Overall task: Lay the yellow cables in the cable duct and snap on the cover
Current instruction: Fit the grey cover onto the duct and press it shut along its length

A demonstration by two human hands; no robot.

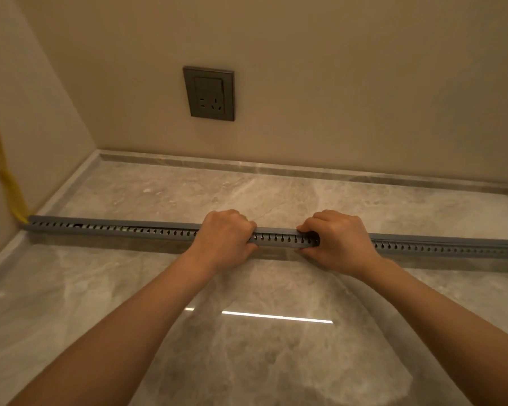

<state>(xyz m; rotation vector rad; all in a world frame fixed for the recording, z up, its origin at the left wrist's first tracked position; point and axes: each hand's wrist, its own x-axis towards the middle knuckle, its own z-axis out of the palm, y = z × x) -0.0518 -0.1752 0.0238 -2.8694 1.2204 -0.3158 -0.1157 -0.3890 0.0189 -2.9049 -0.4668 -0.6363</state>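
Observation:
A long grey slotted cable duct lies across the marble floor from the left wall to the right edge of view. Its grey cover sits along the top. My left hand and my right hand are both clamped over the duct near its middle, fingers curled over the cover and thumbs on the near slotted side. Yellow cables come down the left wall and enter the duct's left end; inside the duct they are hidden.
A dark wall socket sits on the back wall above the floor. A marble skirting runs along the back and left walls. The glossy marble floor lies between me and the duct.

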